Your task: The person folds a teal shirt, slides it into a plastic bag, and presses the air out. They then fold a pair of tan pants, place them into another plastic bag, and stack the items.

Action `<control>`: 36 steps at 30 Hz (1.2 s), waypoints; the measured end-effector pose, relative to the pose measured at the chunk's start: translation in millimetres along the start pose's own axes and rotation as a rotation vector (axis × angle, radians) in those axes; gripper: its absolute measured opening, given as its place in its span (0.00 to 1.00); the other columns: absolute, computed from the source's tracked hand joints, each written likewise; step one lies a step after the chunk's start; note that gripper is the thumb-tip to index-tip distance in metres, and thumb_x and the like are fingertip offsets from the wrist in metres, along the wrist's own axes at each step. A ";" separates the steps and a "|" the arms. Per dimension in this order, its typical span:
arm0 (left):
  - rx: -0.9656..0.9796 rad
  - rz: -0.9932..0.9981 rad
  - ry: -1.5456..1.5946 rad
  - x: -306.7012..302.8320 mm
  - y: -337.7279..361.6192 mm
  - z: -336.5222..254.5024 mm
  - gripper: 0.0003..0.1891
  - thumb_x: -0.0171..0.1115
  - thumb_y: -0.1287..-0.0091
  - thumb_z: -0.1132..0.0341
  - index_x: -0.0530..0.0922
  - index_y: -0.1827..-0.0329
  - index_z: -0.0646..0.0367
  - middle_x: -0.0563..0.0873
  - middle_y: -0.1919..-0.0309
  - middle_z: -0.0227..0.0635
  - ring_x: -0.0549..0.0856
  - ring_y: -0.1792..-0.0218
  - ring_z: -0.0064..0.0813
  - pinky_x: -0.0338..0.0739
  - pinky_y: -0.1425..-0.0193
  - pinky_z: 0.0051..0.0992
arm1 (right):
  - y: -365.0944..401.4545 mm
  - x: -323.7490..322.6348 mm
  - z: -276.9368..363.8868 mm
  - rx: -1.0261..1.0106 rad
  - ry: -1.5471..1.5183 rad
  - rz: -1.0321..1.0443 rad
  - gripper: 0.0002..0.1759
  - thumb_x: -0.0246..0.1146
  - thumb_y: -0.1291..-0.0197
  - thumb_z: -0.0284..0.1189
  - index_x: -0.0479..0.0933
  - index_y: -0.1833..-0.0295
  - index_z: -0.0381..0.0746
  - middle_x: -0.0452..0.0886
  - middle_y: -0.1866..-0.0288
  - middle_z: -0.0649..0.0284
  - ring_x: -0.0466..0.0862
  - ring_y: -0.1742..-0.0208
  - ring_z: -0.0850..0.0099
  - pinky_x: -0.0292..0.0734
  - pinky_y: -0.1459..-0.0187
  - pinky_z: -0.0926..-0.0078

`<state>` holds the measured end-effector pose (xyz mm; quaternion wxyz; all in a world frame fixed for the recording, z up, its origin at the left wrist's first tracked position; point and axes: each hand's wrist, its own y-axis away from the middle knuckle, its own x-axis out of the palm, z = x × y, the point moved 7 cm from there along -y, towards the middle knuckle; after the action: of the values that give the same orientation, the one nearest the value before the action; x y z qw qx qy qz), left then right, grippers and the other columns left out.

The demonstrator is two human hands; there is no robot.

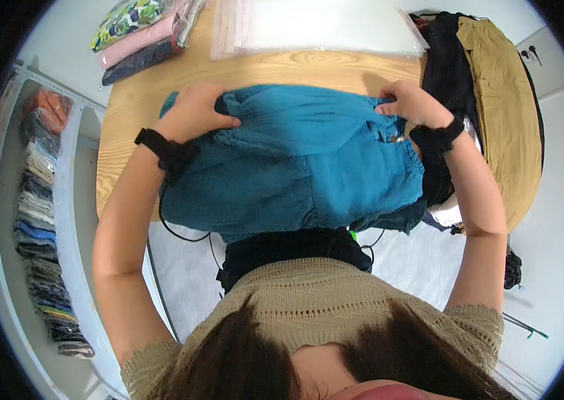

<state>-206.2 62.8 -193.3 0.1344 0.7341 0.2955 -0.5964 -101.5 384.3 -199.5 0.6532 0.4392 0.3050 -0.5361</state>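
A teal garment (275, 160) lies across the front of the wooden table, partly folded, its lower part hanging over the near edge. My left hand (195, 113) grips its upper left part, thumb on top and the other fingers mostly hidden. At the upper right corner my right hand (414, 105) pinches the cloth between thumb and fingers, beside a gathered edge with a small opening. Black bands are on both wrists.
Folded garments (138, 40) in clear wrap lie at the table's back left. Clear plastic bags (322, 27) are stacked at the back. Black and tan clothes (502, 113) hang or lie along the right side. A shelf (62, 200) at left holds packed clothes.
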 end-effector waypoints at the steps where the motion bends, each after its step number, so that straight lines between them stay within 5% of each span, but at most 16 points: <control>1: -0.030 0.066 0.013 3.3 0.9 -1.9 0.25 0.72 0.52 0.53 0.79 0.55 0.60 0.83 0.58 0.49 0.79 0.51 0.48 0.74 0.48 0.41 | 1.4 -2.1 4.1 -0.021 -0.005 0.010 0.16 0.70 0.47 0.32 0.76 0.62 0.30 0.78 0.72 0.62 0.75 0.69 0.74 0.72 0.64 0.73; 3: -0.057 0.107 0.009 -3.0 -2.8 -6.1 0.22 0.72 0.51 0.54 0.80 0.58 0.60 0.83 0.60 0.48 0.80 0.53 0.49 0.74 0.49 0.41 | 11.7 -21.6 24.1 -0.077 0.045 -0.133 0.16 0.71 0.48 0.31 0.75 0.63 0.29 0.74 0.75 0.63 0.72 0.70 0.75 0.71 0.66 0.73; 6: -0.069 -0.131 0.039 -29.1 -12.2 -3.9 0.19 0.69 0.48 0.56 0.81 0.57 0.58 0.84 0.61 0.48 0.81 0.55 0.49 0.73 0.49 0.42 | 10.4 -58.8 26.1 -0.111 0.013 -0.278 0.15 0.70 0.48 0.31 0.76 0.63 0.30 0.75 0.75 0.60 0.74 0.71 0.73 0.71 0.66 0.74; 13: -0.156 -0.137 -0.030 -42.3 -87.1 36.9 0.19 0.68 0.46 0.54 0.82 0.59 0.59 0.84 0.61 0.47 0.82 0.54 0.47 0.74 0.50 0.41 | -39.7 -117.5 9.8 -0.123 0.104 -0.458 0.14 0.70 0.47 0.32 0.78 0.63 0.33 0.74 0.73 0.66 0.72 0.69 0.77 0.69 0.65 0.78; 15: -0.145 -0.111 -0.047 -28.4 -100.8 45.7 0.21 0.69 0.46 0.55 0.80 0.55 0.59 0.84 0.60 0.48 0.82 0.53 0.48 0.73 0.49 0.42 | -60.2 -112.5 -6.0 -0.089 0.175 -0.521 0.18 0.70 0.48 0.38 0.81 0.59 0.34 0.83 0.64 0.53 0.83 0.63 0.64 0.77 0.57 0.72; 17: -0.238 -0.138 -0.236 -21.4 -105.3 48.6 0.24 0.70 0.47 0.57 0.77 0.50 0.59 0.83 0.55 0.46 0.80 0.50 0.48 0.73 0.47 0.42 | -77.5 -95.9 -15.5 -0.108 0.231 -0.512 0.24 0.69 0.48 0.40 0.79 0.50 0.34 0.83 0.56 0.48 0.84 0.55 0.58 0.77 0.51 0.68; 19: -0.187 -0.177 -0.155 -18.2 -102.5 49.9 0.29 0.71 0.48 0.60 0.73 0.44 0.59 0.80 0.48 0.46 0.77 0.45 0.48 0.71 0.43 0.41 | -74.8 -87.9 -24.5 -0.024 0.234 -0.546 0.26 0.68 0.44 0.39 0.74 0.45 0.34 0.81 0.52 0.50 0.81 0.52 0.64 0.74 0.49 0.68; 21: 0.151 -0.541 -0.078 -52.7 -72.9 12.8 0.29 0.70 0.47 0.63 0.72 0.40 0.58 0.76 0.43 0.46 0.72 0.39 0.47 0.66 0.36 0.39 | -52.9 -89.4 -7.9 -0.163 0.105 -0.496 0.28 0.67 0.42 0.40 0.72 0.41 0.36 0.80 0.50 0.50 0.80 0.49 0.65 0.73 0.47 0.70; 23: 0.187 -0.408 0.082 -73.2 -34.0 -17.4 0.28 0.69 0.46 0.68 0.72 0.40 0.58 0.72 0.36 0.45 0.66 0.32 0.45 0.58 0.28 0.36 | -4.2 -89.6 24.0 -0.300 0.030 -0.490 0.27 0.65 0.41 0.40 0.73 0.42 0.35 0.80 0.50 0.48 0.81 0.48 0.59 0.73 0.46 0.68; 26: 0.177 -0.147 0.154 -75.2 36.0 -58.0 0.26 0.69 0.48 0.69 0.75 0.43 0.57 0.72 0.35 0.41 0.64 0.30 0.44 0.56 0.27 0.40 | 82.5 -68.7 70.4 -0.299 -0.089 -0.393 0.20 0.65 0.41 0.33 0.75 0.46 0.35 0.80 0.48 0.55 0.78 0.42 0.65 0.69 0.40 0.72; 29: 0.110 0.075 0.317 -54.5 101.7 -83.6 0.29 0.73 0.54 0.70 0.76 0.44 0.54 0.72 0.35 0.40 0.63 0.30 0.47 0.57 0.28 0.44 | 142.5 -26.1 106.3 -0.456 -0.151 -0.243 0.18 0.68 0.47 0.28 0.78 0.49 0.37 0.80 0.46 0.55 0.78 0.43 0.59 0.71 0.41 0.66; 31: 0.048 0.094 0.327 -34.5 133.6 -94.5 0.32 0.73 0.55 0.71 0.75 0.42 0.54 0.70 0.34 0.40 0.62 0.29 0.47 0.57 0.28 0.45 | 156.4 14.6 117.3 -0.395 -0.352 -0.166 0.20 0.71 0.51 0.31 0.79 0.51 0.37 0.78 0.43 0.53 0.76 0.40 0.57 0.68 0.40 0.63; 33: -0.008 0.111 0.334 -17.1 152.1 -98.5 0.34 0.74 0.57 0.71 0.74 0.41 0.53 0.69 0.32 0.39 0.61 0.29 0.47 0.56 0.28 0.45 | 150.6 45.5 140.5 -0.447 -0.372 -0.211 0.25 0.69 0.55 0.20 0.77 0.47 0.38 0.73 0.37 0.52 0.72 0.35 0.56 0.66 0.37 0.63; 36: -0.088 0.122 0.235 9.2 169.3 -101.1 0.39 0.73 0.58 0.73 0.71 0.37 0.53 0.65 0.30 0.39 0.59 0.28 0.46 0.52 0.26 0.45 | 137.2 65.0 161.5 -0.485 -0.325 -0.249 0.30 0.65 0.54 0.17 0.74 0.41 0.40 0.69 0.33 0.53 0.67 0.30 0.55 0.62 0.33 0.61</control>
<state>-24.2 -12.7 -202.9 0.1667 0.8089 0.2900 -0.4835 35.2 216.1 -152.9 0.7086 0.1382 0.3669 -0.5867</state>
